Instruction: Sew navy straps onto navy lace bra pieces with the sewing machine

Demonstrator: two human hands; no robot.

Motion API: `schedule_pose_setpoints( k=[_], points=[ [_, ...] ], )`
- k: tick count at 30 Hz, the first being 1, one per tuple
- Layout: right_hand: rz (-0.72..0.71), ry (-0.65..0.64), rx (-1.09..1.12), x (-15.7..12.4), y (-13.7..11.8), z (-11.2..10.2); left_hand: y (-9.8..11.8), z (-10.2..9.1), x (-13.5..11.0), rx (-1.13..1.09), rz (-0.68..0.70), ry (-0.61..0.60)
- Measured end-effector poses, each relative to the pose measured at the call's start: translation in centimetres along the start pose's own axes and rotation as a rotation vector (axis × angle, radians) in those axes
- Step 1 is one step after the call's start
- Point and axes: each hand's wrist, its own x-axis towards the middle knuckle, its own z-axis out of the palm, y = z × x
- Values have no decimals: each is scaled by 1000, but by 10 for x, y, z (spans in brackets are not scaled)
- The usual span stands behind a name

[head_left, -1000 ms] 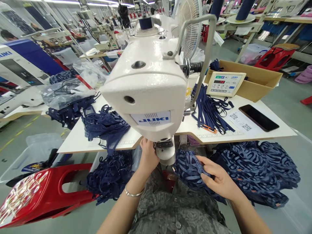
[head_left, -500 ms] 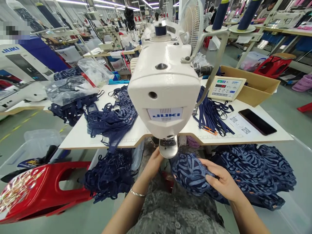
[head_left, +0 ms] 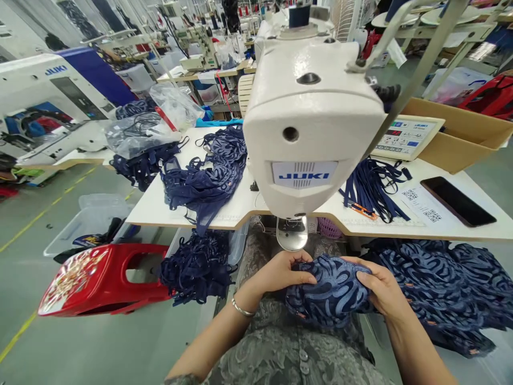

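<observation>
A dark blue patterned lace garment piece [head_left: 332, 291] lies bunched in my lap just below the white JUKI sewing machine head [head_left: 308, 123]. My left hand [head_left: 280, 272], with a thin bracelet at the wrist, pinches the piece's left edge. My right hand [head_left: 380, 291] grips its right side, fingers curled over the fabric. Both hands sit under the machine's needle end [head_left: 292, 235].
A pile of the same blue lace [head_left: 449, 283] fills a bin at my right. More blue pieces [head_left: 204, 176] and blue straps [head_left: 374, 187] lie on the white table [head_left: 152, 206], with a phone [head_left: 457, 200], control panel [head_left: 406, 136] and cardboard box [head_left: 465, 133]. A red stool [head_left: 104, 278] lies tipped at left.
My left hand came away from the machine's needle end and down onto the lace piece. Both hands now hold it together in my lap. The view shifted left.
</observation>
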Motion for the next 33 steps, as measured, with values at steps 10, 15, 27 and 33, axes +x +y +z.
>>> schedule_pose_setpoints(
  k=[10, 15, 27, 33],
  points=[
    [32, -428, -330, 29, 34, 0, -11, 0, -10, -195, -15, 93],
    [118, -396, -218, 19, 5, -5, -41, -18, -18, -240, -18, 275],
    [39, -362, -375, 16, -64, 35, -59, -24, -18, -91, -33, 358],
    [48, -367, -454, 17, -72, 39, -56, -28, -21, 6, 10, 353]
  ],
)
